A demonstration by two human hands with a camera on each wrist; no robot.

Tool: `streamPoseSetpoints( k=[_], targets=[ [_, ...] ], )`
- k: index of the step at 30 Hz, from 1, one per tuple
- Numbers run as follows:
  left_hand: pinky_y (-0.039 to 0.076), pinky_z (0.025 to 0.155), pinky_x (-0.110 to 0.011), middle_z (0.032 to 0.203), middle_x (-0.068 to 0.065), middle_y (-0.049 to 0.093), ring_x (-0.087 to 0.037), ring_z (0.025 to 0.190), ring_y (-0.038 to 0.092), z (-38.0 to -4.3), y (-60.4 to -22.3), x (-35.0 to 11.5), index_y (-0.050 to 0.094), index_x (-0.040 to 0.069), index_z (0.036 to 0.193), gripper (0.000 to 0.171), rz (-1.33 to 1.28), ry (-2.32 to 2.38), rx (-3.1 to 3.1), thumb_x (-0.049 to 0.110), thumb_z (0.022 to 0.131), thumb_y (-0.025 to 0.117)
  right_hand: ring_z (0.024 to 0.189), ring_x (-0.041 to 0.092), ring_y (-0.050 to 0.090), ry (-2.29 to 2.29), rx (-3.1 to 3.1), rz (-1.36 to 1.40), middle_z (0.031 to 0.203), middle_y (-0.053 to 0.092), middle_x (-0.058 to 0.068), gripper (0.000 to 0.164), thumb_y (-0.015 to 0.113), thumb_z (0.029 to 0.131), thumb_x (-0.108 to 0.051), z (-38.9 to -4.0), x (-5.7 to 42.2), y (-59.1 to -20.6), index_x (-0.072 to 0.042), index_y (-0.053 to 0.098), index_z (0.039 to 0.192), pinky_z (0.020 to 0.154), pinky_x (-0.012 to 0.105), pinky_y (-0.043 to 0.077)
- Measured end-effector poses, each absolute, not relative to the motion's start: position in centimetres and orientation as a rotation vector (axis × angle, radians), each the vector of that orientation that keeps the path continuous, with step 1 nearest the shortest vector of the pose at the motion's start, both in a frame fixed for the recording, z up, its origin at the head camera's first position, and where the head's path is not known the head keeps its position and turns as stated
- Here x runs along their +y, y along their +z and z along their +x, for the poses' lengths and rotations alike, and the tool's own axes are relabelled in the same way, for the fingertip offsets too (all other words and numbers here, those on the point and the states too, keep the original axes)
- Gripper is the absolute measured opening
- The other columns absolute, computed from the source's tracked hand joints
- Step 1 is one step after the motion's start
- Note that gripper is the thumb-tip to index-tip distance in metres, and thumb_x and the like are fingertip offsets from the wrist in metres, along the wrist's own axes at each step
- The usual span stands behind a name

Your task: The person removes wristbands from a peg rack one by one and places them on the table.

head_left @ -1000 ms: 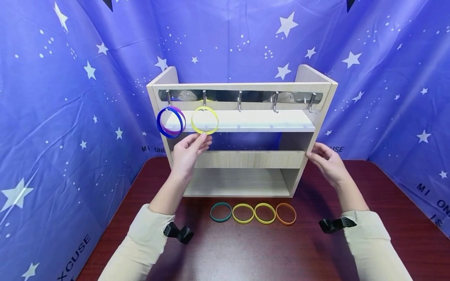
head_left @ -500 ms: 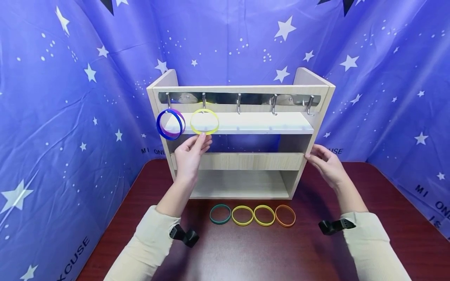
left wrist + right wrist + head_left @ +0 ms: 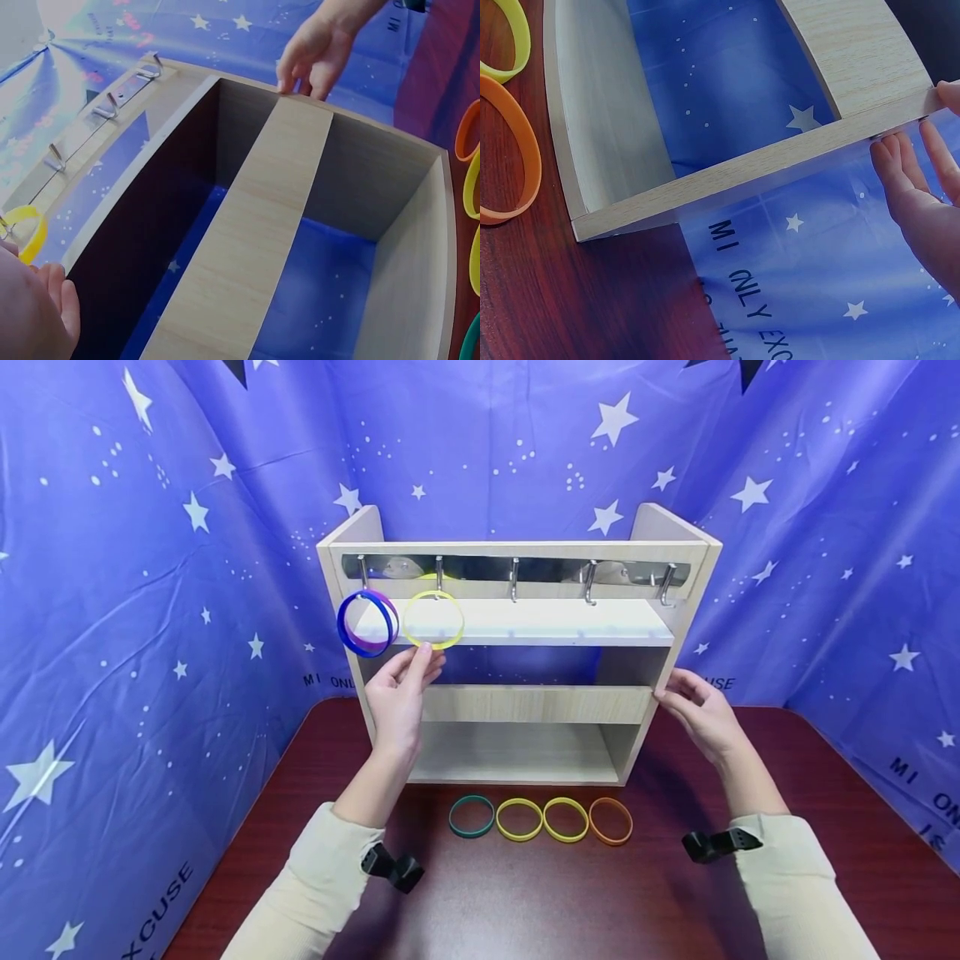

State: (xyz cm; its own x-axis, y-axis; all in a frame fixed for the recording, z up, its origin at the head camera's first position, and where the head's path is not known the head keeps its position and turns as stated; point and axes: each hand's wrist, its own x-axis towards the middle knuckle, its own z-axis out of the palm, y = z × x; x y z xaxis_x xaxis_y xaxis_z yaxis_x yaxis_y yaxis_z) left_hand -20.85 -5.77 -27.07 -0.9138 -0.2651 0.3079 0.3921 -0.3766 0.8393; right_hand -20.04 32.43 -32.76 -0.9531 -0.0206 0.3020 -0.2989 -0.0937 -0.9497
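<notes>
My left hand (image 3: 397,702) pinches the lower rim of a yellow silicone wristband (image 3: 409,625) between thumb and fingers. The band is at the second hook (image 3: 439,575) from the left; whether the hook bears it cannot be told. On the leftmost hook hang a blue wristband (image 3: 341,631) and a purple one (image 3: 394,610) behind it. My right hand (image 3: 699,708) holds the right side panel of the wooden shelf (image 3: 667,668). In the right wrist view, the thumb (image 3: 949,96) is at the panel's front edge and the fingers (image 3: 900,169) are along its outer face.
Before the shelf, a green wristband (image 3: 452,827), two yellow wristbands (image 3: 498,827) (image 3: 545,827) and an orange wristband (image 3: 630,828) lie in a row on the dark red table (image 3: 517,902). Further right, several bare hooks (image 3: 514,581) project from the metal strip. A starry blue curtain (image 3: 480,452) surrounds the table.
My left forearm has swung slightly right, and the yellow wristband has shifted a little left against its hook. My right hand keeps its hold on the side panel.
</notes>
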Motion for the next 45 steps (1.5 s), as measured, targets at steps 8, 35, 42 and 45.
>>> streamPoseSetpoints(
  k=[8,35,42,45],
  targets=[
    [0.060,0.085,-0.035,0.084,0.000,0.077,-0.016,0.082,0.075,-20.5,-26.7,-5.2,0.068,-0.007,0.110,0.028,-0.164,-2.319,-1.379,0.012,0.089,0.068,0.091,-0.003,0.062,2.170,-1.974,0.353,0.101,0.063,-0.011,0.030,0.055,0.093,0.004,-20.0,32.5,-32.8,-0.022,0.060,0.109,0.085,0.006,0.052],
    [0.061,0.082,-0.030,0.086,-0.001,0.075,-0.015,0.082,0.074,-19.2,-25.1,-4.7,0.063,-0.013,0.111,0.031,-0.223,-2.341,-1.183,0.007,0.088,0.068,0.091,-0.002,0.062,2.179,-1.952,0.386,0.100,0.063,-0.010,0.030,0.055,0.092,0.004,-20.0,32.4,-33.0,-0.021,0.062,0.109,0.084,0.007,0.052],
    [0.061,0.082,-0.028,0.084,-0.002,0.076,-0.015,0.084,0.074,-19.1,-25.5,-5.1,0.060,-0.016,0.114,0.033,-0.258,-2.383,-1.185,0.005,0.089,0.066,0.090,-0.001,0.062,2.188,-1.936,0.399,0.100,0.064,-0.009,0.031,0.054,0.092,0.005,-20.0,32.5,-33.0,-0.020,0.062,0.109,0.084,0.007,0.052],
    [0.061,0.081,-0.028,0.083,-0.001,0.076,-0.013,0.080,0.074,-19.1,-25.8,-5.3,0.059,-0.018,0.114,0.033,-0.280,-2.393,-1.200,0.004,0.089,0.066,0.091,-0.001,0.061,2.183,-1.949,0.394,0.100,0.063,-0.009,0.031,0.054,0.093,0.005,-20.1,32.5,-33.0,-0.020,0.062,0.109,0.085,0.007,0.052]
  ],
)
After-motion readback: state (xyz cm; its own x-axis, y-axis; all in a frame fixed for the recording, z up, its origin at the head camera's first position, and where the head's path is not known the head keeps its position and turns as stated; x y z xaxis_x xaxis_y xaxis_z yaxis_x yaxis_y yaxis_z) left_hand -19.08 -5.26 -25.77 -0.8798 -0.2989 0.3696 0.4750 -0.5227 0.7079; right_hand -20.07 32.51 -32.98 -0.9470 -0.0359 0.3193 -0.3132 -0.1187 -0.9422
